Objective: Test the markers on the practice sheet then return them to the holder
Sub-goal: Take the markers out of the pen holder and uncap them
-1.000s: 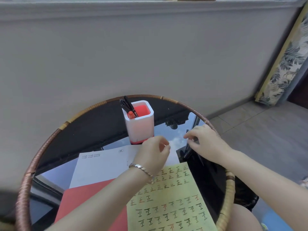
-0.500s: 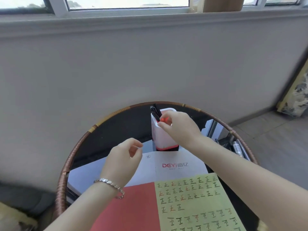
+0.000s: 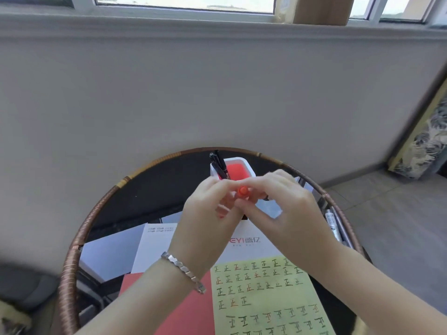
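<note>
Two hands meet on one red marker (image 3: 242, 192): the left hand (image 3: 208, 211) and right hand (image 3: 287, 204) both pinch it in curled fingertips, its round end toward the camera, just in front of the holder (image 3: 252, 171). Half a second ago only the right hand had it, at the holder's mouth, while the left hung empty over the papers; a second ago it stood in the holder. So I judge it is out and about to be uncapped, with its test yet to come. The black markers (image 3: 219, 163) lean in the holder's left corner.

Under my wrists the practice sheet (image 3: 266, 298), its rows of characters partly filled, lies at the table's near edge, beside a red sheet (image 3: 183, 308) and over a white sheet (image 3: 157, 247). A few pens (image 3: 332, 221) lie along the right edge. The table (image 3: 70, 262) has a wicker rim and a dark glass top. Beyond it are a grey wall (image 3: 217, 93), a window (image 3: 183, 3) and a framed panel (image 3: 420, 146) leaning on the tiled floor.
</note>
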A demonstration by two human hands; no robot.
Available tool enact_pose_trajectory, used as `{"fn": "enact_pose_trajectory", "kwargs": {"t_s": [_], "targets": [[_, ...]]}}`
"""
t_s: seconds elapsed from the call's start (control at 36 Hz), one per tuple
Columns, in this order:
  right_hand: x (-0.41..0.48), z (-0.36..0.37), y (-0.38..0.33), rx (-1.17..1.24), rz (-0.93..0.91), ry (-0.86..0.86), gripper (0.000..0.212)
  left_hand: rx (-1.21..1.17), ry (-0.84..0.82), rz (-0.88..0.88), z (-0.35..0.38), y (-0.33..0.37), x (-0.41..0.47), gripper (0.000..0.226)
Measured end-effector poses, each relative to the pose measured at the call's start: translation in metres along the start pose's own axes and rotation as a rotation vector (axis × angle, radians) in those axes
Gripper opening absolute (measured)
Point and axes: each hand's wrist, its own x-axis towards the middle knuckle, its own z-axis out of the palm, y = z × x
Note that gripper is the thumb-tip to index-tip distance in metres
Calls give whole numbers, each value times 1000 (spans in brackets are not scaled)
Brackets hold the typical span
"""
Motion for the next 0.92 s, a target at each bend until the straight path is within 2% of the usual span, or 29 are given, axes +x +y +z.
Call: {"fn": "enact_pose_trajectory", "kwargs": {"t_s": [0.08, 0.19, 0.28, 0.33, 0.39, 0.42, 0.47, 0.61, 0.75, 0.92], "targets": [[-14, -2, 1, 153, 222, -106, 29, -12, 47, -52, 4, -1, -5, 12], [-27, 0, 5, 389, 600, -235, 25, -191, 119, -238, 1, 2, -9, 20], [-30, 2, 8, 655, 812, -208, 24, -382, 75, -392, -2, 6, -10, 13], [-27, 1, 7, 845, 878, -148, 31, -452, -13, -469, -2, 6, -13, 11], [-24, 1, 7, 972, 901, -61, 33, -375, -113, -457, -1, 2, -17, 12], [-22, 1, 7, 988, 897, -25, 27, -310, -156, -433, 0, -1, -19, 12], [-22, 3, 7, 923, 866, 18, 14, -157, -236, -375, 1, -4, -24, 11], [-30, 14, 3, 787, 770, 67, 17, 113, -342, -172, 4, -5, -33, 19], [-36, 20, -3, 920, 764, 64, 20, 166, -343, -103, 8, -14, -43, 22], [-43, 27, -2, 941, 782, 105, 21, 85, -353, -97, 9, -15, -45, 19]]}}
